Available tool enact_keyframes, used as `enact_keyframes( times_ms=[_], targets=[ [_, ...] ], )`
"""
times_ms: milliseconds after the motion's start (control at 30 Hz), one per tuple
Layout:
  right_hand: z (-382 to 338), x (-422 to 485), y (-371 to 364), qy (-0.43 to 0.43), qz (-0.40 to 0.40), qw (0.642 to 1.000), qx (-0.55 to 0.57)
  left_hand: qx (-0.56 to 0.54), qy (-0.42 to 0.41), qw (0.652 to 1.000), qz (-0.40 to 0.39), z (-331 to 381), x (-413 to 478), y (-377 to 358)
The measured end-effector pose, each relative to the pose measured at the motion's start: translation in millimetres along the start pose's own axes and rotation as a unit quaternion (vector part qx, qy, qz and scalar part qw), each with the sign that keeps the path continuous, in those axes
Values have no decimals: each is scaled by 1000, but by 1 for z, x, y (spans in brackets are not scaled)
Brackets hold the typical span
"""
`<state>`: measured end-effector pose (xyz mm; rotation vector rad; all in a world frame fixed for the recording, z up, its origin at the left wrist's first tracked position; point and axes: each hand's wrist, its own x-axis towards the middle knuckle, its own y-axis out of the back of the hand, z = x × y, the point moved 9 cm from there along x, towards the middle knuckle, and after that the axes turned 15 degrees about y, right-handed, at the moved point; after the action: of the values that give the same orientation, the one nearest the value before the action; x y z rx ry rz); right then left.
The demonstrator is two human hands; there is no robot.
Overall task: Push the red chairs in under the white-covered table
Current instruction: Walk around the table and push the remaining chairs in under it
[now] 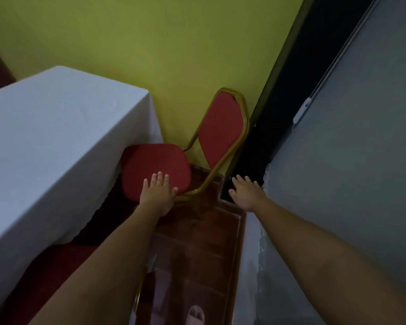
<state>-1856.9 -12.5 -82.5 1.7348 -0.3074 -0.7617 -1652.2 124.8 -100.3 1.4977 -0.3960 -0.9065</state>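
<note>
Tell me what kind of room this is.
Probably a function or dining hall. A long table draped in a white cloth stands by a yellow-green wall, with padded red chairs on gold metal frames, the banquet type. The left hand rests on one chair's seat.

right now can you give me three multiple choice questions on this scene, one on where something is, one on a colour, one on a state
1. Where is the left hand?
A. on the tablecloth
B. on the red chair seat's near edge
C. on the backrest

2. What colour is the chair frame?
A. gold
B. black
C. white

3. What state is the right hand in?
A. gripping the backrest
B. fist closed
C. open, holding nothing

Answers:
1. B, its fingers lie flat on the cushion beside the white-covered table.
2. A, gold tubing edges the red backrest.
3. C, its fingers spread clear of the chair, near the grey wall.
</note>
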Motion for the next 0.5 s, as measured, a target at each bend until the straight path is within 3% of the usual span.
enact_keyframes(
  times_ms=[267,500],
  targets=[
    [85,87,66,2,20,1000,-15,-19,-11,999,-25,67,82,7],
    [139,159,143,8,75,995,-61,-39,-46,998,0,131,176,41]
  ],
)
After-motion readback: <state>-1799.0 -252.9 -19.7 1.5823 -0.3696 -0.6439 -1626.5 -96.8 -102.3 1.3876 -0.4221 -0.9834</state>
